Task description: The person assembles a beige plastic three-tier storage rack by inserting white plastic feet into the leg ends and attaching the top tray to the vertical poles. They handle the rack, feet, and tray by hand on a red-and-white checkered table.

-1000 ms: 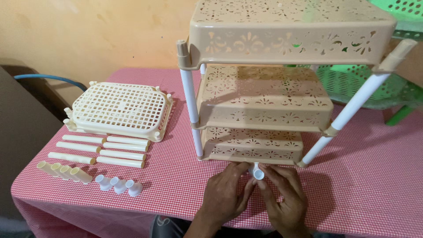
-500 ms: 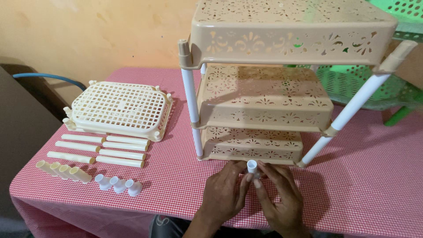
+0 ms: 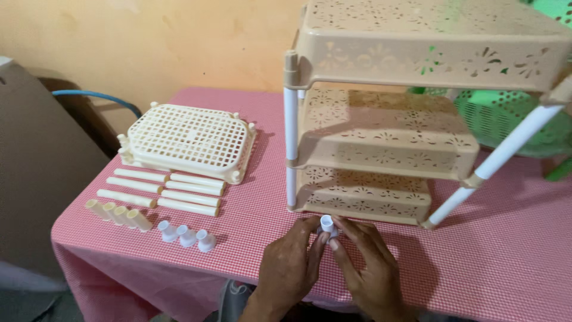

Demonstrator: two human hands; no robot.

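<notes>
My left hand (image 3: 290,269) and my right hand (image 3: 369,271) together, fingertips pinching one small white cap (image 3: 327,224), held just above the red checked surface (image 3: 512,262), close in front of the beige three-tier rack (image 3: 381,137), three more white caps (image 3: 187,235), cream tubes (image 3: 161,191) and a cream lattice tray (image 3: 189,138) at my left

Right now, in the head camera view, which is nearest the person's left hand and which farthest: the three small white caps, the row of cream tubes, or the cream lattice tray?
From the left hand:
1. Three small white caps, just to its left on the checked cloth.
2. Row of cream tubes, farther left and back.
3. Cream lattice tray, farthest, behind the tubes near the wall.
</notes>
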